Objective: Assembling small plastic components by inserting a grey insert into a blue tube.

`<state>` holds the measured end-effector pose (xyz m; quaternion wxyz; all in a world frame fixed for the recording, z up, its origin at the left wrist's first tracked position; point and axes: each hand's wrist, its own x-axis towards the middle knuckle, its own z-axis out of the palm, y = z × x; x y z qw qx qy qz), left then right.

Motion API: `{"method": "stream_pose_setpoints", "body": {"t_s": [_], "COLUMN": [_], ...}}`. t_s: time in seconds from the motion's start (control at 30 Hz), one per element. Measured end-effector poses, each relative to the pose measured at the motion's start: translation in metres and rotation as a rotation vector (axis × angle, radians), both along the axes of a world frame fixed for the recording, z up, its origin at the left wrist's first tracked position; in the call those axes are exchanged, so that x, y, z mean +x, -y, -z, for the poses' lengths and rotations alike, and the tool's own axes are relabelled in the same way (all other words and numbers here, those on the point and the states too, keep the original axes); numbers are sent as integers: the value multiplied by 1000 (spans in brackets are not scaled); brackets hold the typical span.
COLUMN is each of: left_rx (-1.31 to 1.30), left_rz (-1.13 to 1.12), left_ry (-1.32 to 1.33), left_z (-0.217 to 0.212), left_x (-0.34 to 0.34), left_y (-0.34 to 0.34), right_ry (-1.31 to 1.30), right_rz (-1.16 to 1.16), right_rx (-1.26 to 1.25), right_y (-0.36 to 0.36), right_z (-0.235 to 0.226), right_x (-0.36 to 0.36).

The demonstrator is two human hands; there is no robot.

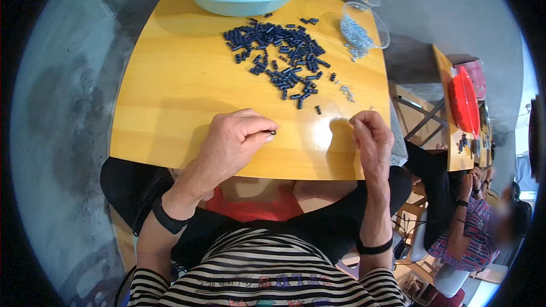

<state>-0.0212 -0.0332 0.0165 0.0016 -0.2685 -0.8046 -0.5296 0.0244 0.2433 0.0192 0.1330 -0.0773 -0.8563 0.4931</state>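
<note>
My left hand (230,139) is closed in a pinch over the near part of the yellow table, holding a small black plastic piece (272,132) between thumb and forefinger. Over the table's right edge, my right hand (373,145) has thumb and fingertips pressed together; whatever they hold, if anything, is too small to make out. Beyond both hands spreads a loose pile of small black plastic pieces (278,42), with one stray piece (318,110) lying nearer to me. Tiny silvery metal parts, perhaps screws (347,93), are scattered to the right of the pile.
A light blue basin (244,7) full of black pieces stands at the table's (165,91) far end. Two clear tubs lie at the far right, one spilling silvery parts (356,34). Farther right, a person (469,224) sits at another table with a red basin (463,102).
</note>
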Motion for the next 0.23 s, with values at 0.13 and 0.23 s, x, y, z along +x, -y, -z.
{"method": "stream_pose_setpoints", "body": {"t_s": [0.13,0.23], "left_rx": [159,257], "left_rz": [40,73], "left_ry": [470,597], "left_z": [-6,-8], "left_x": [4,6], "left_y": [-3,0], "right_ry": [173,256], "right_rz": [-70,-116], "right_rx": [-680,-930], "right_y": [47,65], "right_z": [-20,-14], "right_x": [17,19]}}
